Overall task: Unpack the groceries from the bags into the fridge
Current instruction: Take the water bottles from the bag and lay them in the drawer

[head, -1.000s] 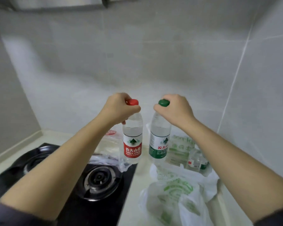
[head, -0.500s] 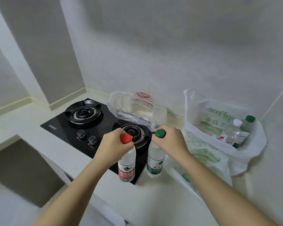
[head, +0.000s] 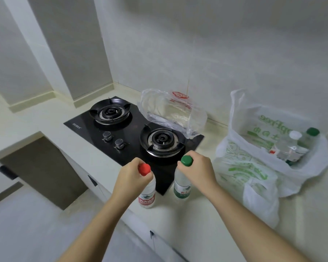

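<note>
My left hand (head: 130, 179) pinches the red-capped clear plastic water bottle (head: 147, 193) by its neck, my right hand (head: 198, 170) the green-capped one (head: 182, 184); both full, heavy, likely slippery.

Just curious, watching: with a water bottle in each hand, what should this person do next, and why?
Probably carry both toward the fridge, which is not in view. The left hand grips the red-capped bottle, the right hand the green-capped bottle, both already out of the green-printed bag, where more bottles wait.

The location was a home kitchen: a two-burner gas hob (head: 133, 133) was set into a tiled-wall table (head: 46, 120).
</note>
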{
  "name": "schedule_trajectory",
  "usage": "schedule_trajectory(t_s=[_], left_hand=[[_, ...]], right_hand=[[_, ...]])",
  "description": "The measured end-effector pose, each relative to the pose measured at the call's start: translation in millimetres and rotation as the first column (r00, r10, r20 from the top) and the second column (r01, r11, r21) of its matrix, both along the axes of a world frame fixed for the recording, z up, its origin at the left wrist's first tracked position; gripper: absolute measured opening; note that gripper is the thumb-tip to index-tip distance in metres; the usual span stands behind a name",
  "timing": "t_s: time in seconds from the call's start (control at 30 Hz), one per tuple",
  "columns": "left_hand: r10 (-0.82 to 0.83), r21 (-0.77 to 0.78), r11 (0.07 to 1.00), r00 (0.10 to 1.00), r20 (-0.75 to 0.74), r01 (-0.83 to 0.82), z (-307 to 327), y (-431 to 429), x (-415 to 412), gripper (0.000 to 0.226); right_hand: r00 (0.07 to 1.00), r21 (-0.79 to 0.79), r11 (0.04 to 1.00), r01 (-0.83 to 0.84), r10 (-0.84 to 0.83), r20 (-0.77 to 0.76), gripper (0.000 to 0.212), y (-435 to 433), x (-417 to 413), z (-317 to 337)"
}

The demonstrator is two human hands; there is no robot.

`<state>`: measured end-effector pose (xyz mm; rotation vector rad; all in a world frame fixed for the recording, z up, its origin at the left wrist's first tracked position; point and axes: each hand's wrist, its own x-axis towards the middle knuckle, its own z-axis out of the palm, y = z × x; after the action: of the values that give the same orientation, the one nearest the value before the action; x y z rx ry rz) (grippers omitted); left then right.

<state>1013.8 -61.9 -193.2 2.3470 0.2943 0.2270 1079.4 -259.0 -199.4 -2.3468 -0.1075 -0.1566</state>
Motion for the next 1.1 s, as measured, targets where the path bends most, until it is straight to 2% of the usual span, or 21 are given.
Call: schedule_trajectory(t_s=[0.3,0.5,0.6,0.7,0.8,0.9,0.97,1.1], left_hand=[[0.061,-0.060,0.996,0.997,0.042,-0.059,-11,-6,3,0.016],[0.122,-0.203,0.974,0.986,0.110,-0.098,-24,-6,-12,0.020],[0.146,-0.190,0.975,0.979,0.145,-0.117,-37,-7,-18,0.029],[0.177,-0.227,0.962,0.979,0.098,-0.151,-53,-10,-27,0.053],[0.171,-0.301,0.940,0.985,0.014,-0.159,-83,-8,-37,0.079],[0.135,-0.336,0.930,0.988,-0.071,-0.152,-106,-7,-42,0.086],[0.124,-0.382,0.913,0.989,-0.077,-0.144,-112,-10,-40,0.080],[0.152,-0.440,0.883,0.987,-0.058,-0.162,-112,-15,-31,0.065]], right_hand=[[1.000,0.042,0.999,0.024,-0.023,-0.005,0.017,-1,-5,-11],[0.994,0.067,0.998,0.022,-0.030,0.108,0.018,-3,-11,-23],[0.990,0.132,0.991,-0.003,-0.016,0.142,0.023,-7,-14,-32],[0.998,0.280,0.960,0.022,-0.037,0.048,0.045,-18,-29,-52],[0.994,0.358,0.932,0.055,-0.018,-0.106,0.070,-29,-42,-85],[0.957,0.383,0.921,0.071,0.045,-0.287,0.085,-31,-41,-114],[0.939,0.402,0.913,0.069,0.077,-0.336,0.084,-29,-36,-124],[0.924,0.437,0.899,0.037,0.135,-0.357,0.060,-23,-25,-132]])
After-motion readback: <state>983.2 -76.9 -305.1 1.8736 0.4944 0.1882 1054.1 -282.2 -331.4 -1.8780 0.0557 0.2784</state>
